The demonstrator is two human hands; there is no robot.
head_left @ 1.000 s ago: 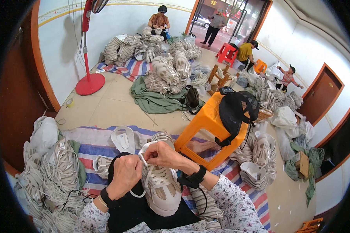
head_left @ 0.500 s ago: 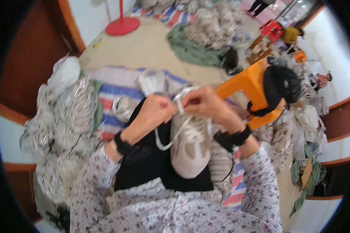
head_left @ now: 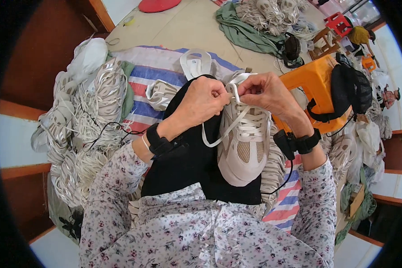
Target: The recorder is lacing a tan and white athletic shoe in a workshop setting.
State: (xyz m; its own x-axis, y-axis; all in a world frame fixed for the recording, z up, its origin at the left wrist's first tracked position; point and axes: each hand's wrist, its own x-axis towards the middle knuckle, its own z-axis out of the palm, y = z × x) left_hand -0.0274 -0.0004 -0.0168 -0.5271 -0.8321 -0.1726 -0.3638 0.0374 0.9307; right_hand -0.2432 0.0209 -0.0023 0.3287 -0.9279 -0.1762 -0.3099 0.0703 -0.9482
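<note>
Tiled floor (head_left: 196, 24) under a striped sheet (head_left: 158, 73), a beige shoe (head_left: 242, 164) just right of centre.

Left hand (head_left: 205, 96) and right hand (head_left: 267, 91) pinch the white lace (head_left: 236, 94) near its upper eyelets, over a black-covered lap (head_left: 178, 165); orange stool (head_left: 309, 77) upper right, shoe bundles (head_left: 102, 96) left.

We count 2 bare hands, 1 left hand (head_left: 200, 100) & 1 right hand (head_left: 267, 93), w/ 2 black wristbands (head_left: 160, 140), 1 per wrist. On the lap we see 1 pale shoe (head_left: 243, 156). Stools, as far as we can make out: 2 orange stools (head_left: 306, 79), 1 red stool (head_left: 338, 23). Also 1 black cap (head_left: 356, 91), 1 dark bag (head_left: 292, 50), 1 tape roll (head_left: 128, 20), 1 red round base (head_left: 160, 4). In bkgd, approx. 2 co-workers (head_left: 358, 36). Heaped shoe uppers (head_left: 105, 89) overlap; we can't give an exact no.
</note>
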